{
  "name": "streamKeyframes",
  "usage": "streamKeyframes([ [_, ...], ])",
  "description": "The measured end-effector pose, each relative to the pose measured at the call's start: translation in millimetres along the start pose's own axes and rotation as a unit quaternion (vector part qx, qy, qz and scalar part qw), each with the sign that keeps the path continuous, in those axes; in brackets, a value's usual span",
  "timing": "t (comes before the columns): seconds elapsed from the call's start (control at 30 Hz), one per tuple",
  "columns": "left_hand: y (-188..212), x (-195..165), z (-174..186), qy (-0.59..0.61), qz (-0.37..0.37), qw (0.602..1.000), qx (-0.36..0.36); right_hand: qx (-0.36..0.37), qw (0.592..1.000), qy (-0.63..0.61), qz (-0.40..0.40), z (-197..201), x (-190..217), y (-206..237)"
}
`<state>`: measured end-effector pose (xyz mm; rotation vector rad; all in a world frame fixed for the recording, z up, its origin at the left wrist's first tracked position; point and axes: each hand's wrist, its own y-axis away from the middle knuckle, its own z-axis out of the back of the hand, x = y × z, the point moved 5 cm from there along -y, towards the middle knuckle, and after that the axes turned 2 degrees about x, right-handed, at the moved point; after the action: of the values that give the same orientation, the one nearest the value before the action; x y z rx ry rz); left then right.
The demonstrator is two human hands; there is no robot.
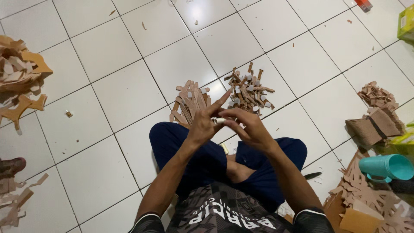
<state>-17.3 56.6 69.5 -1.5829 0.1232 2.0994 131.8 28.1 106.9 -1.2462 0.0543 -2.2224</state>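
Observation:
I sit cross-legged on a white tiled floor [112, 86]. My left hand [206, 123] and my right hand [248, 127] meet above my knees, both pinching a small white tube-like piece [218, 121]. The left index finger points forward. Just beyond my hands lie a pile of flat brown cardboard strips [189, 101] and a pile of corrugated strips with white tips [250, 90].
Heaps of cardboard offcuts sit at the far left [19, 75] and lower right [371, 200]. A banded bundle of brown pieces [374, 126] and a teal cup on its side [386, 167] lie at right. A green box [406, 23] is at upper right.

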Motion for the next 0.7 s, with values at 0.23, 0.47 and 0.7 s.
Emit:
streamKeyframes([
  [0.23, 1.6, 9.3, 1.6, 0.082, 0.074, 0.991, -0.08, -0.062, 0.993, 0.093, 0.039, -11.2, 26.2, 5.1],
  [0.47, 0.2, 22.9, 14.0, 0.126, 0.086, 0.969, -0.195, -0.086, 0.982, -0.161, -0.041, -10.0, 12.1, 30.6],
  [0.7, 5.8, 25.1, 22.2, 0.186, 0.029, 0.942, -0.279, -0.129, 0.942, -0.131, -0.281, -19.2, -36.2, 51.8],
])
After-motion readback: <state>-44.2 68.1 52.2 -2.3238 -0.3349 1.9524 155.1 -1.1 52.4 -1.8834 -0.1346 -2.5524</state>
